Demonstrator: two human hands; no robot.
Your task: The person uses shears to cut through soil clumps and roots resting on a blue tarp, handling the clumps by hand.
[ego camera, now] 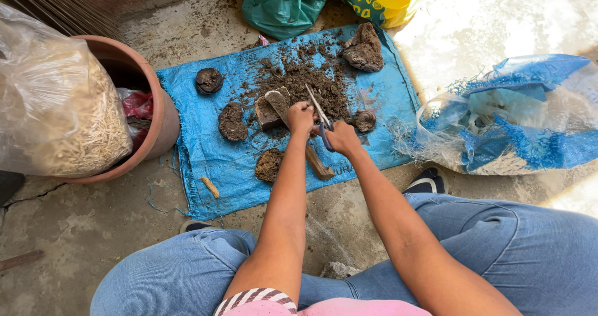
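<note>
Far left, clear bag point(56, 104) of pale chaff leans on the terracotta pot point(163, 113). Blue sack mat point(205, 148) next, w/ dark dry clods, one round lump point(209, 80) near its top-left. My left hand point(299, 118) is curled tight round a brownish chunk point(274, 107) at the edge of the crumbled soil pile point(311, 82), mid-mat. Right hand point(341, 137) just beside it, fingers closed thru the handles of the scissors point(319, 112), blades pointing up-left over the chunk; can't tell how far blades are apart. Big clod point(363, 48) top-right of mat. Far right, frayed blue-white sack point(517, 117).
</note>
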